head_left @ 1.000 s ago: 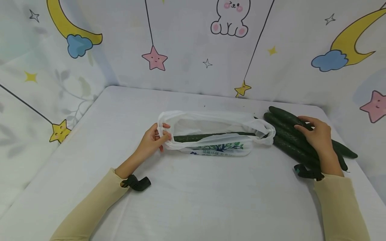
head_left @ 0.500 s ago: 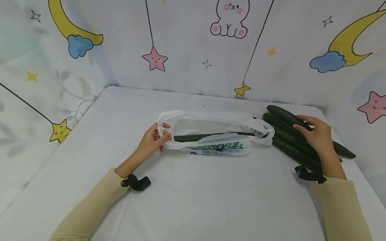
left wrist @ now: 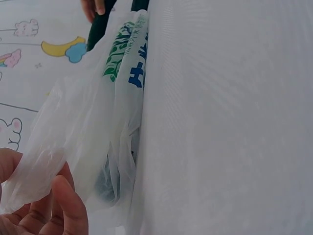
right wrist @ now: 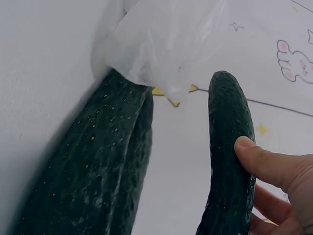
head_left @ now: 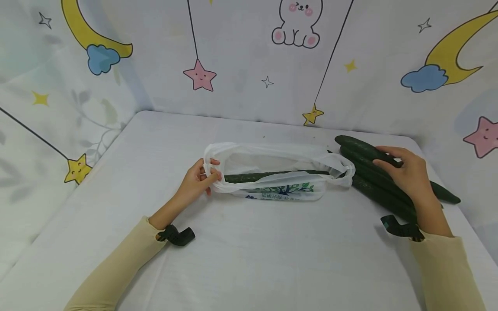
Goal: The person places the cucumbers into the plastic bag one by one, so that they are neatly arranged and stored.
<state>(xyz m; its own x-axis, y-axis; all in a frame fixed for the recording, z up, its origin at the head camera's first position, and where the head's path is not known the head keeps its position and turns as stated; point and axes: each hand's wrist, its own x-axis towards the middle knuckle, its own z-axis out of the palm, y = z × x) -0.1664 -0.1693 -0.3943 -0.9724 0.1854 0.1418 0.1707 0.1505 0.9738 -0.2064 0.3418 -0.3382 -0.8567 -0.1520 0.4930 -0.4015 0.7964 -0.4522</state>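
My left hand (head_left: pixel 196 179) pinches the left end of a white plastic bag (head_left: pixel 285 195) between thumb and fingers, its mouth spread toward me. Inside the bag lies a long dark green cucumber (head_left: pixel 253 177). At the right, my right hand (head_left: pixel 406 172) grips another cucumber (head_left: pixel 355 144) near its middle, thumb on the near side. In the right wrist view this held cucumber (right wrist: pixel 227 127) stands apart from the cucumbers lying on the table (right wrist: pixel 83 181). Those table cucumbers (head_left: pixel 379 196) sit side by side under my right hand, their left ends close to the bag's right handle.
A white cloth covers the table (head_left: pixel 272 259). Behind it hangs a printed backdrop (head_left: pixel 241 56) with moons, stars and a bear. One cucumber's end (head_left: pixel 445 193) sticks out right of my right wrist. Each wrist wears a black camera mount (head_left: pixel 177 236).
My right hand has shifted a little left with the held cucumber, whose far tip now reaches further left over the others. The left hand and the bag stay put.
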